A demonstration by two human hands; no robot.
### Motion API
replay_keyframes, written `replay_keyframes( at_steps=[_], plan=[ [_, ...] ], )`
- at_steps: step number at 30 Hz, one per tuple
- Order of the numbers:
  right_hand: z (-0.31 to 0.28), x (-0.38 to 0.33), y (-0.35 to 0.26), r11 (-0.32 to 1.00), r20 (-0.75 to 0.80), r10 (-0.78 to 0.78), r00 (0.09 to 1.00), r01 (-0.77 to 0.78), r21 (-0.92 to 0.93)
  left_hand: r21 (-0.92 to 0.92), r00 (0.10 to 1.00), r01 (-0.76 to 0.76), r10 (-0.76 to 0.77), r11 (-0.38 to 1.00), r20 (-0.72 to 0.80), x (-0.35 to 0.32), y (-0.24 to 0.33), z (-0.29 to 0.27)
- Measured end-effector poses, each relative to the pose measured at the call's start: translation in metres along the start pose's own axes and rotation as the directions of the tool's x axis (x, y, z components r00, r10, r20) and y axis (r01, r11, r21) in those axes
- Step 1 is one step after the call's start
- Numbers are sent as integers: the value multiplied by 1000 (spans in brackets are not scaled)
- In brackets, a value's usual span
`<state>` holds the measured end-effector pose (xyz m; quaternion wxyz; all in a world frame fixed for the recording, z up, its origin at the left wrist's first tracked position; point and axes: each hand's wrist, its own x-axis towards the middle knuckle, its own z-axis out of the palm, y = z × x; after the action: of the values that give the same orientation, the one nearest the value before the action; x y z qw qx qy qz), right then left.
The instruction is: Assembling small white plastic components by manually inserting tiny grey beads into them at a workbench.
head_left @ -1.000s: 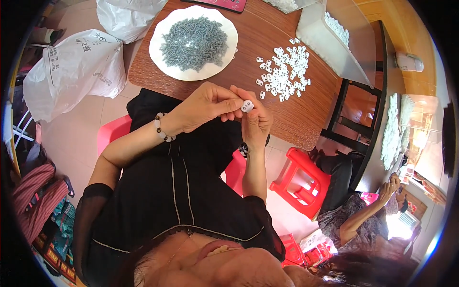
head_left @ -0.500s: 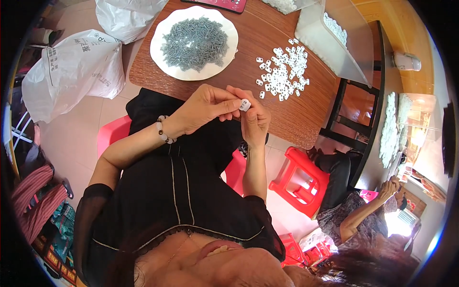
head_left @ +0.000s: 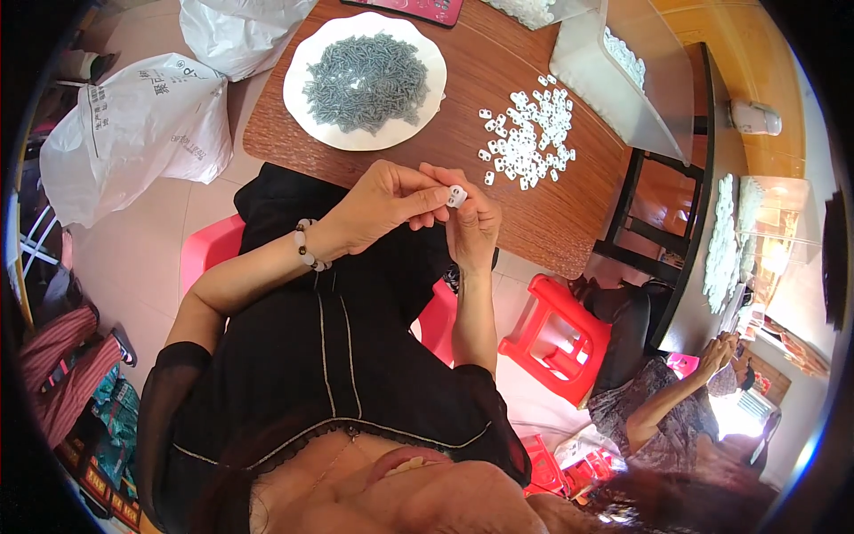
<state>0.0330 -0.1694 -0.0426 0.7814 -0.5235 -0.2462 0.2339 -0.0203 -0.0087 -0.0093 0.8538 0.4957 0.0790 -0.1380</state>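
Observation:
A small white plastic piece with two dark holes point(head_left: 456, 196) is held just off the table's near edge. My left hand point(head_left: 391, 203) pinches it at one side between thumb and fingers. From the other side my right hand point(head_left: 473, 230) closes its thumb and fingers on the same piece. Any smaller part between the fingertips is hidden. Beyond my right hand lies a loose pile of similar white pieces point(head_left: 531, 133) on the brown table point(head_left: 463, 107). Past my left hand stands a white scalloped plate point(head_left: 296, 98) heaped with small grey rod-like plastic parts point(head_left: 365, 82).
A white open bin point(head_left: 587, 62) holds more white pieces at the table's far right. White sacks point(head_left: 133, 133) stand on the floor at left. A red stool point(head_left: 556, 338) is to my right. Another person's arm point(head_left: 667, 409) reaches over a second table covered with white parts point(head_left: 722, 240).
Both hands keep their pinch on the white piece, with hardly any movement. The view has shifted very slightly. The other person's hand at right has moved a little.

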Motion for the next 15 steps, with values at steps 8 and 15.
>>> replay_keyframes(
  at_steps=[8,15],
  plan=[
    [-3,-2,-7,998,-29,14,999,-12,55,-47,1000,5,-5,999,-5,3,-6,-1],
    [-4,11,-35,867,-166,42,985,-118,-484,64,999,-17,19,998,-36,12,-11,-10]
  ],
)
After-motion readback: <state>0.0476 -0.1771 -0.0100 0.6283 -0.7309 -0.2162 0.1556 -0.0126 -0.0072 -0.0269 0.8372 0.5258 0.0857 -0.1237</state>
